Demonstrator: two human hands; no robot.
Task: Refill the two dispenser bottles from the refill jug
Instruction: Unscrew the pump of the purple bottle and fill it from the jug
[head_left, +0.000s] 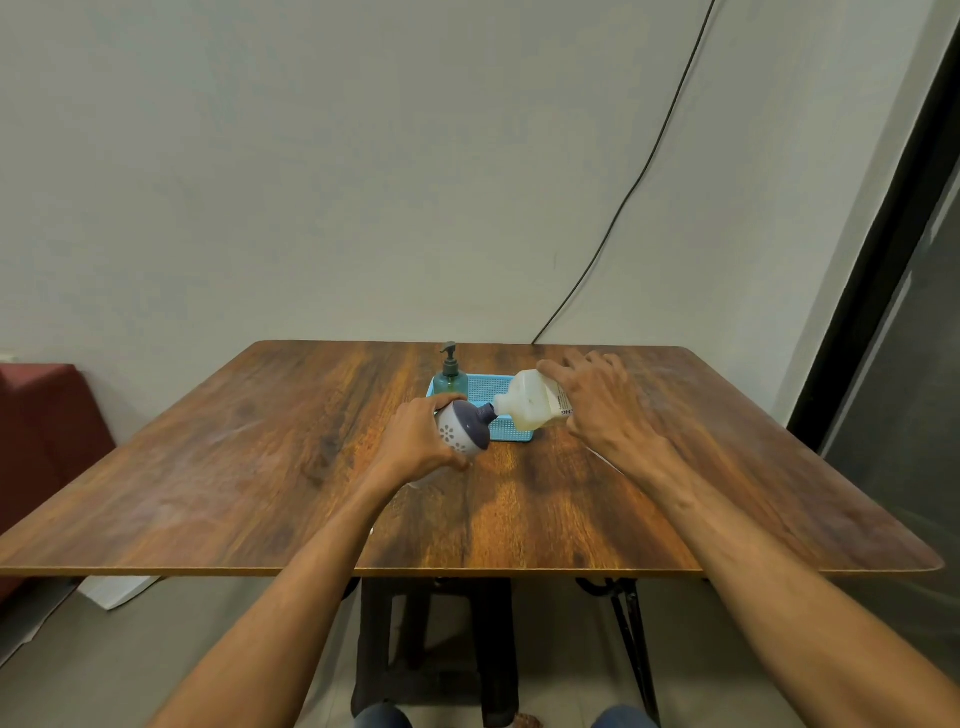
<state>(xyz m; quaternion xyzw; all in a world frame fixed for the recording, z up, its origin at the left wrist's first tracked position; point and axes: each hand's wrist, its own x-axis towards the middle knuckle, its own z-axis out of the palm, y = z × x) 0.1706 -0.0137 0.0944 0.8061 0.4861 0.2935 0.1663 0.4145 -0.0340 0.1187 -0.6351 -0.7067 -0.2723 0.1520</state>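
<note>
Gripping tilted jug (530, 402) in right hand (597, 395), left hand (415, 436) gripping round bottle (462, 428), mouths touching by tray (511, 434) edge

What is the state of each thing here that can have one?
Round bottle: tilted, no pump on, gripped by the left hand.
Refill jug: tipped sideways, mouth at that bottle's neck, held by the right hand.
Green bottle: upright in the blue tray, pump on.

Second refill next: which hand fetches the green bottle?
Probably left: the left hand, holding the round bottle, is nearer the green bottle; the right hand grips the refill jug.
</note>
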